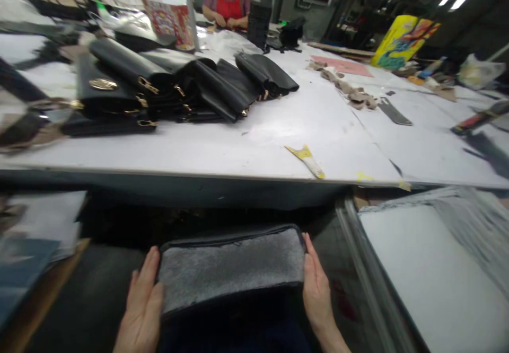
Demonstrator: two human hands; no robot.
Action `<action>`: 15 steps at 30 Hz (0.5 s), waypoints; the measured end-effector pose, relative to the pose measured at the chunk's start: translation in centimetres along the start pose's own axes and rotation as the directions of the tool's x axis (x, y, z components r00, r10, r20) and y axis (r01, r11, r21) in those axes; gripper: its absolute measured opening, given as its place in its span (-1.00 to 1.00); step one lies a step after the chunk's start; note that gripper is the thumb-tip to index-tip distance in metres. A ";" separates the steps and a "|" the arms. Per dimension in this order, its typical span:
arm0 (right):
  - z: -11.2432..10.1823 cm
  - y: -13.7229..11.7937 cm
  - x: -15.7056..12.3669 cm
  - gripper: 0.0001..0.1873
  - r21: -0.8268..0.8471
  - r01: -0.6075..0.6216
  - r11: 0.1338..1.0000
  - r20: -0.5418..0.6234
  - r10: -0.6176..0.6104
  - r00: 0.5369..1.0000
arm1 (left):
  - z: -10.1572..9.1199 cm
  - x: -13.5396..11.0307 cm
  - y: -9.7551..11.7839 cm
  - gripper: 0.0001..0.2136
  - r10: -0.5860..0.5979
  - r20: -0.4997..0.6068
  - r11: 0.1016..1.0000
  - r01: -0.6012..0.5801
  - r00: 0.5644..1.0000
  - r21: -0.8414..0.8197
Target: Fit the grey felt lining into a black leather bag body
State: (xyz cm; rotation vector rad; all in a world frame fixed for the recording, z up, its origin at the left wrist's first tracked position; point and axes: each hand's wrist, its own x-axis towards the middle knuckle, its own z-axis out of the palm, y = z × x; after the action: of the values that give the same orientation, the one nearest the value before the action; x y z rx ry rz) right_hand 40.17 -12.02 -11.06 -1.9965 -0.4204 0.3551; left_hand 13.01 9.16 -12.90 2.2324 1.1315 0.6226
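Between my two hands is a dark bag piece (234, 265) with a grey fuzzy rectangular face and black edges, held low in front of the table. My left hand (142, 302) presses flat against its left end, fingers pointing up. Against the right end lies my right hand (317, 284), its fingers along the black edge. The piece is gripped from both sides. Its underside is lost in shadow. On the table beyond lie several black leather bags (167, 85) with gold-coloured clasps, piled at the left.
A white-topped table (262, 151) spans the view, bearing a yellow-and-white tool (306, 159), beige scraps (350, 90) and a dark flat blade-like piece (393, 112). Grey-white sheets (437, 268) are stacked at the right. A person in a red apron (235, 0) works across the table.
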 end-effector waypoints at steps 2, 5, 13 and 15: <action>-0.6 0.6 0.2 -0.41 -0.084 0.098 0.992 0.032 -0.096 0.995 | -0.9 0.7 0.4 -0.49 0.088 0.053 0.991 -0.092 0.995 0.095; -1.5 1.6 1.5 -0.43 -0.202 0.357 0.912 0.147 -0.332 0.932 | -2.3 1.8 0.9 -0.35 0.226 0.197 0.922 -0.275 0.954 0.271; -1.3 -0.4 5.5 -0.21 -0.326 0.862 0.388 0.532 -0.679 0.507 | -3.2 4.2 2.8 -0.23 0.352 0.373 0.796 -0.485 0.858 0.363; -1.0 -0.8 5.9 -0.18 -0.305 0.893 0.331 0.552 -0.703 0.449 | -3.1 4.5 2.7 -0.28 0.379 0.388 0.795 -0.510 0.840 0.328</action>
State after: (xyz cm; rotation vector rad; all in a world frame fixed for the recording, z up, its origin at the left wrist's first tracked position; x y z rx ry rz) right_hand 45.82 -9.89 -10.29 -1.9477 -1.8882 -0.1463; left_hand 15.06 12.43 -8.16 2.8911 0.6055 0.1935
